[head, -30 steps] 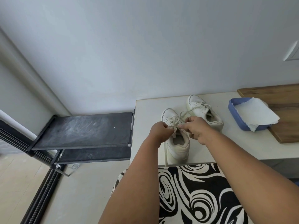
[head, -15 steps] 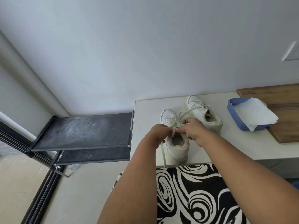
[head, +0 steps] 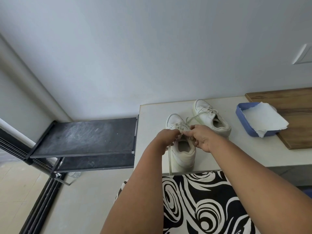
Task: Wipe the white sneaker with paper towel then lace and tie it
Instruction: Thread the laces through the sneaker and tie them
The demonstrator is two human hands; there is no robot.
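A white sneaker (head: 181, 149) stands upright near the front edge of the pale tabletop (head: 152, 112), toe toward the wall and heel toward the person. Both hands meet over its tongue: the left hand (head: 166, 138) pinches the shoelace (head: 169, 162) with curled fingers, and the right hand (head: 200, 138) pinches the lace just beside it, fingertips nearly touching. One loose lace end hangs down the sneaker's left side to the tabletop's front edge. A second white sneaker (head: 211, 118) sits just behind and to the right, angled, its laces trailing toward the hands. Further right, a blue tray (head: 240, 115) holds a sheet of paper towel (head: 263, 119) and rests partly on a wooden board (head: 290, 102). A black shelf (head: 84, 137) adjoins the tabletop's left side.
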